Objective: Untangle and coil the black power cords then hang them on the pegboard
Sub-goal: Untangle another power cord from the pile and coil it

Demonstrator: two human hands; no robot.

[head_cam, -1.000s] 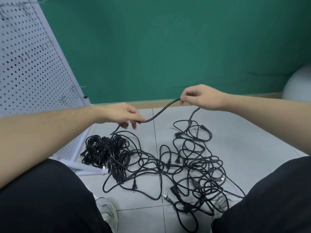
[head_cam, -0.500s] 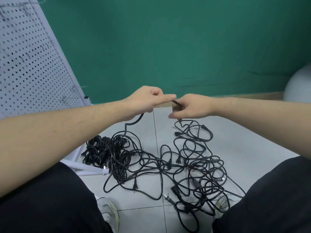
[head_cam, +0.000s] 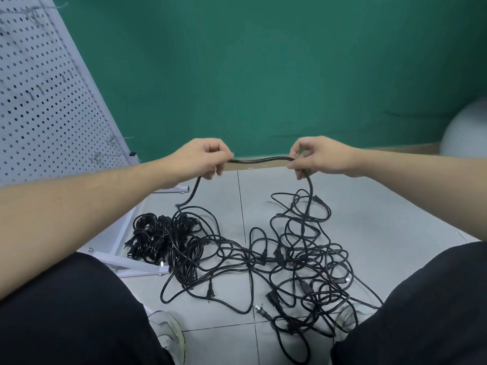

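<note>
Pulling a length of black cord out between two hands

Spreading apart again, the person's hands are now drawing a short stretch of black power cord [head_cam: 259, 160] level between them at chest height. Half a second ago the two hands were touching, knuckle to knuckle; now they are sitting well apart, which reads as one measuring pull in forming a coil.

The left hand [head_cam: 204, 158] is pinching the cord with clenched fingers, and the right hand [head_cam: 317, 156] is gripping it the same way, fingers curled around it. From the left hand the cord is dropping toward a bundle of already coiled cords [head_cam: 158, 241] lying on the tiled floor [head_cam: 369, 219] beside the white frame foot of the pegboard [head_cam: 47, 101]. From the right hand it is falling into the loose tangle of cords [head_cam: 303, 259] spreading across the floor between the person's knees.

The pegboard is standing at the left, leaning away, with wire hooks [head_cam: 105, 154] near its lower edge; no cord is visibly hanging on it. Judging by the heap, most of the untangling is still lying ahead, and the trailing end may be snagging in the tangle as it is being drawn up.
</note>
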